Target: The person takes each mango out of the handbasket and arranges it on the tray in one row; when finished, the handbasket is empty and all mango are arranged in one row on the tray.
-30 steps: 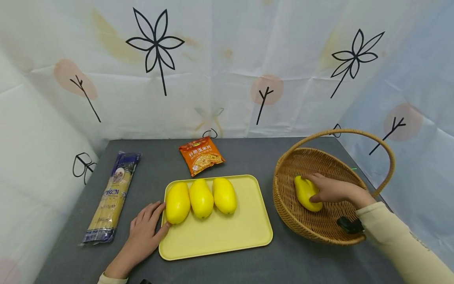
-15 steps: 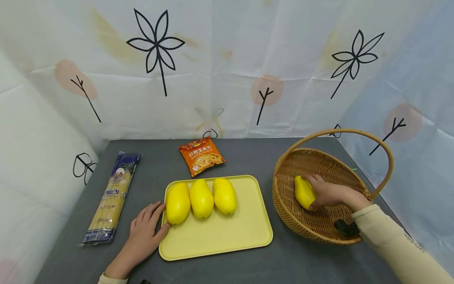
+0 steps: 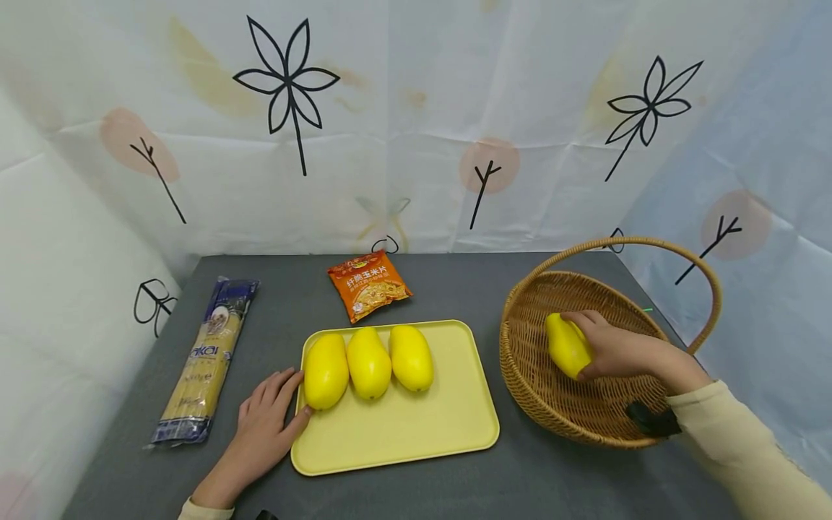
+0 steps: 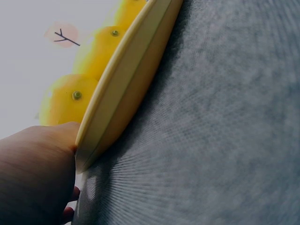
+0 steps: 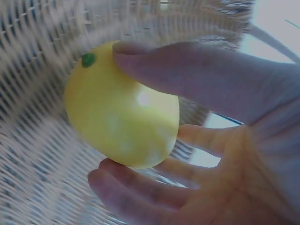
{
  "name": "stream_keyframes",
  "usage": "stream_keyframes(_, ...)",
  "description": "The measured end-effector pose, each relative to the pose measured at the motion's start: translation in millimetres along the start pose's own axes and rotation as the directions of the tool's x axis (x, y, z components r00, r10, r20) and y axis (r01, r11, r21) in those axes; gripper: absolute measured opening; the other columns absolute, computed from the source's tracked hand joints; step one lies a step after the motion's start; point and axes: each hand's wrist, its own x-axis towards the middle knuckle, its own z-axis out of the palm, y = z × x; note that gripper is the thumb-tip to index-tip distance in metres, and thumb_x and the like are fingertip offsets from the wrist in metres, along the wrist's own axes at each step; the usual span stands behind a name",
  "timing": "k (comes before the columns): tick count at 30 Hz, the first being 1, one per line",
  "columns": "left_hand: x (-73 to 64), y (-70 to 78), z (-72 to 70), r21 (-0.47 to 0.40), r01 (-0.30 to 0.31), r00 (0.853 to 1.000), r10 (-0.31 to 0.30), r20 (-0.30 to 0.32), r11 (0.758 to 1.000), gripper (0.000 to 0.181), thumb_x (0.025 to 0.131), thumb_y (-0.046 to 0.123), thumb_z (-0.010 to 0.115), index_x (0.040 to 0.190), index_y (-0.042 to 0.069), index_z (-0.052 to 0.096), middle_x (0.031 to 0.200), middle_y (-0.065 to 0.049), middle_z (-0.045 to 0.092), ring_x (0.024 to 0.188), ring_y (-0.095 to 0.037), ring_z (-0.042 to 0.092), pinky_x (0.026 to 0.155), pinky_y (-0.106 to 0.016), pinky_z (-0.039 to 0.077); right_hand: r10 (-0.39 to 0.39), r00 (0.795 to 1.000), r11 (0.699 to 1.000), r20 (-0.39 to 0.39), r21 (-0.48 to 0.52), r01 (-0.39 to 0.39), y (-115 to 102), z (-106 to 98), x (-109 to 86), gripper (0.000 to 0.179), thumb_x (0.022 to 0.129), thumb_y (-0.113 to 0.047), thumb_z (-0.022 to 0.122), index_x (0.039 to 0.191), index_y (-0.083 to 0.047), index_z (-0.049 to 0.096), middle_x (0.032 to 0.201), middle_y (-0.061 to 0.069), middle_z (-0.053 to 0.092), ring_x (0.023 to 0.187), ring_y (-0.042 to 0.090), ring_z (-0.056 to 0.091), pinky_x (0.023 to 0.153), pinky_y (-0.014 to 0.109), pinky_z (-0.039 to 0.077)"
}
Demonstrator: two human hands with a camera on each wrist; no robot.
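My right hand [image 3: 614,350] reaches into the wicker basket [image 3: 520,393] and grips a smooth yellow mango [image 3: 565,345]. In the right wrist view the thumb lies over the top of this mango [image 5: 117,112], near its green stem spot, with fingers curled beneath. Three similar yellow mangoes [image 3: 369,365] lie side by side along the far left part of a pale yellow tray [image 3: 403,440]. At the tray's left edge rests my left hand [image 3: 263,426], its fingers extended; thumb and forefinger touch the rim close to the leftmost mango [image 3: 326,372].
An orange snack packet [image 3: 369,285] lies behind the tray. Left of my left hand is a long pack of spaghetti [image 3: 204,361]. The basket's tall handle [image 3: 650,242] arches over its opening. A printed white curtain [image 3: 416,108] borders the grey table [image 3: 442,491].
My right hand has closed round the mango in the basket and shifted it slightly up and to the right. The left hand, the tray and its mangoes stay where they were.
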Motion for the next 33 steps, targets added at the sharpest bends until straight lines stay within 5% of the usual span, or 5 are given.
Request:
stream_keyframes(10, 1.0, -0.1, -1.8, 0.009, -0.012, 1.0, 0.012, -0.012, 1.0, 0.06, 0.096, 0.043, 0.053, 0.145, 0.011, 0.039, 0.146, -0.016, 0.032, 0.132, -0.04, 0.025, 0.093, -0.062, 0.02, -0.105, 0.986, 0.994, -0.133, -0.026, 0.102, -27.6, -14.8, -29.1, 0.101, 0.073, -0.016, 0.083, 0.147, -0.001, 0.016, 0.139, 0.032, 0.02, 0.109, 0.04, 0.047, 0.074, 0.038, 0.049)
stream_keyframes(22, 0.7, -0.9, 1.8, 0.008, -0.005, 1.0, 0.005, -0.001, 1.0, 0.062, 0.096, 0.045, 0.053, 0.145, 0.01, 0.039, 0.146, -0.017, 0.032, 0.132, -0.04, 0.024, 0.094, -0.063, 0.02, -0.234, 0.953, 0.972, -0.194, -0.081, 0.223, -71.4, -16.3, -58.5, 0.095, 0.076, -0.017, 0.08, 0.148, -0.01, 0.019, 0.146, 0.015, 0.02, 0.104, 0.021, 0.051, 0.077, 0.028, 0.05)
stream_keyframes(33, -0.7, 1.4, -1.7, 0.011, -0.011, 1.0, 0.011, -0.01, 1.0, 0.061, 0.096, 0.044, 0.053, 0.145, 0.01, 0.039, 0.146, -0.016, 0.032, 0.132, -0.039, 0.025, 0.094, -0.062, 0.021, -0.338, 0.905, 0.941, -0.256, -0.094, 0.325, -122.6, -7.0, -48.2, 0.086, 0.081, -0.015, 0.077, 0.147, -0.012, 0.022, 0.149, 0.011, 0.018, 0.112, 0.023, 0.052, 0.085, 0.032, 0.051)
